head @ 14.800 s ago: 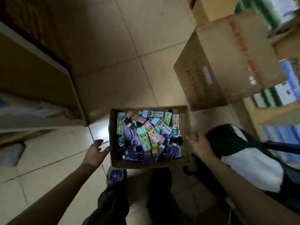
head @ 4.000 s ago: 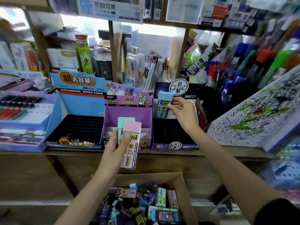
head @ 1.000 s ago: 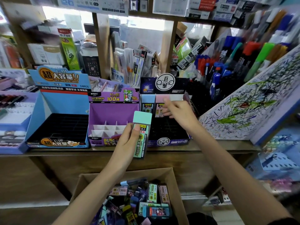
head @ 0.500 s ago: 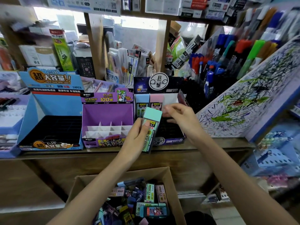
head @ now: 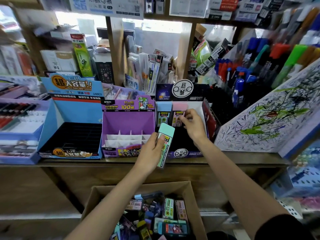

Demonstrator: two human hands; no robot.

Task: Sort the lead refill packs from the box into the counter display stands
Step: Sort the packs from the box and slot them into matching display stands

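Daylight glares through the glass panes [head: 161,42] at the back and blows them out to white, while the cardboard box [head: 195,205] below the tabletop [head: 233,154] sits in dimmer shade. The wide-angle lens bends the edges, and the marker pens [head: 285,49] at upper right and the left rim smear with blur; the centre is fairly sharp.

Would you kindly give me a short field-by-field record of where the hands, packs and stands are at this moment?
Left hand: grips mint pack, held in front of the dark stand
Right hand: fingertips on pink pack; grip unclear
Dark stand: blue pack and pink pack upright, side by side at the back
Cardboard box: mixed packs, below the counter
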